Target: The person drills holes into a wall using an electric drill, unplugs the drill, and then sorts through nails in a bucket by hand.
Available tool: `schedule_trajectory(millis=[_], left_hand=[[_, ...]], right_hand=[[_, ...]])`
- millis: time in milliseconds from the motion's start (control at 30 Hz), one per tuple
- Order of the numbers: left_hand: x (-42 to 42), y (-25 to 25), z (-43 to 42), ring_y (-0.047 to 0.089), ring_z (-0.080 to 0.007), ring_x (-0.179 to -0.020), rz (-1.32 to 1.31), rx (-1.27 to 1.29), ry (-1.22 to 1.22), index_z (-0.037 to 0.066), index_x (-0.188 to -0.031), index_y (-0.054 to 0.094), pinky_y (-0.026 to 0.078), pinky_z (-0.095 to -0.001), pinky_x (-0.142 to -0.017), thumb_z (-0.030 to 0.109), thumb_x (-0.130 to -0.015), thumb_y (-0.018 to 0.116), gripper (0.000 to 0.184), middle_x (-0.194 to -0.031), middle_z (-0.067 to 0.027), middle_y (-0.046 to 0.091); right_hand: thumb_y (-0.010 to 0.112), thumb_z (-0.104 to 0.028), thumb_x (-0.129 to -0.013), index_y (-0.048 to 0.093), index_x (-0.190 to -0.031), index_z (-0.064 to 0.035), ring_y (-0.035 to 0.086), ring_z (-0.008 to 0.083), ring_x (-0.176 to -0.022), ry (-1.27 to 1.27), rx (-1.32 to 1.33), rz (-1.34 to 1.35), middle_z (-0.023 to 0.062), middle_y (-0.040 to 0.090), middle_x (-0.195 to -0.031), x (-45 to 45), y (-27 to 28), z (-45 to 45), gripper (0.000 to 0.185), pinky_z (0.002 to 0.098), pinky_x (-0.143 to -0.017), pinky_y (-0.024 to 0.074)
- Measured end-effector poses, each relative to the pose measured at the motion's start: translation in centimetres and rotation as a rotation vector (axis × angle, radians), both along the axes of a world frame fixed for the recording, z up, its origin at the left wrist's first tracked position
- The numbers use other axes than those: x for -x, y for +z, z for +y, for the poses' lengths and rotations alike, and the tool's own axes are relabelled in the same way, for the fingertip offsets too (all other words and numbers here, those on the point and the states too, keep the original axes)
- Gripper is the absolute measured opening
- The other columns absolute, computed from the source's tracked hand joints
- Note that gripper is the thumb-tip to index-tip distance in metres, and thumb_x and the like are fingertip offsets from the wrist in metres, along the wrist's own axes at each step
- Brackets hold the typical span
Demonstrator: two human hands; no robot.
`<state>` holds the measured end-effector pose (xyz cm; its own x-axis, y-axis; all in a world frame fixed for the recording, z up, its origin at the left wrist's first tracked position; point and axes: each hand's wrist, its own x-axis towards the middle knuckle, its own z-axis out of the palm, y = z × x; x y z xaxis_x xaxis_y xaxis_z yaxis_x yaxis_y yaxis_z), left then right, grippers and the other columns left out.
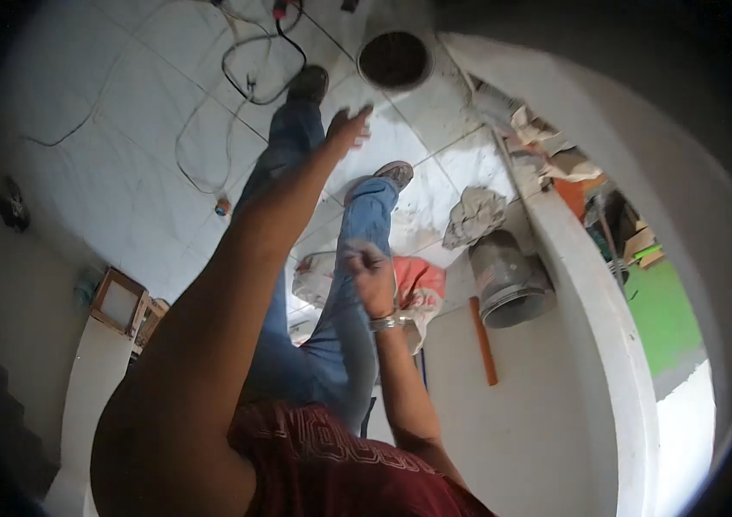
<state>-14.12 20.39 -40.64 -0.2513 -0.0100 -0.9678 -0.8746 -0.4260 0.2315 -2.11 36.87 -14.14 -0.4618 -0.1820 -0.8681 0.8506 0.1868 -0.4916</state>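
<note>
My left hand (pixel 350 129) reaches out over the tiled floor between my two shoes, its fingers apart and nothing in it. Nearer my body, my right hand (pixel 370 274) hangs over my jeans (pixel 364 222), slightly blurred, with its fingers loosely bent and apart and nothing visible in them. A metal band (pixel 387 322) circles the right wrist. Beside and partly behind this hand lies a red and white sack (pixel 420 283).
A round bucket (pixel 395 60) stands beyond my feet. Cables (pixel 226 65) loop across the floor at upper left. On the right are a crumpled cloth (pixel 475 217), a tipped grey bucket (pixel 512 280), an orange-brown handle (pixel 483 340) and a white ledge (pixel 585 289). A wooden box (pixel 118 302) sits left.
</note>
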Motion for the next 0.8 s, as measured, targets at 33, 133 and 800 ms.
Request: schedule_trajectory(millis=[33,133,800], left_hand=[[2.4,-0.8,0.5,0.069,-0.031,-0.106,-0.001,0.021,0.039,0.005,-0.157,0.011,0.054,-0.0512,-0.09,0.069,-0.081,0.071,0.116,-0.129,-0.0176,0.062],[6.1,-8.9,1.0,0.066,-0.0315,-0.114,0.166,0.049,0.144,0.002,-0.154,0.028,0.053,-0.0526,-0.093,0.07,-0.086,0.065,0.102,-0.134,-0.0187,0.059],[2.8,-10.7,6.4,0.07,-0.0202,-0.089,0.6,0.192,-1.149,0.0,-0.138,0.055,0.057,-0.0306,-0.08,0.024,-0.093,0.062,0.051,-0.109,-0.0137,0.071]], right_hand=[[0.057,-0.003,-0.098,0.066,-0.118,0.0022,0.066,0.0126,-0.081,-0.027,0.055,-0.043,0.0064,0.072,-0.096,-1.5,-0.9,-1.3,0.023,0.0279,-0.074,0.0556],[0.057,0.0,-0.097,0.065,-0.12,0.0041,0.066,0.0146,-0.08,-0.26,0.164,-0.278,0.0076,0.069,-0.09,-9.1,-5.7,-2.6,0.024,0.0284,-0.075,0.0572],[0.059,-0.026,-0.098,0.072,-0.099,0.0002,0.064,0.0128,-0.065,-0.422,-0.153,-0.076,0.0052,0.069,-0.074,-9.8,-19.6,10.0,0.029,0.0271,-0.06,0.0491]])
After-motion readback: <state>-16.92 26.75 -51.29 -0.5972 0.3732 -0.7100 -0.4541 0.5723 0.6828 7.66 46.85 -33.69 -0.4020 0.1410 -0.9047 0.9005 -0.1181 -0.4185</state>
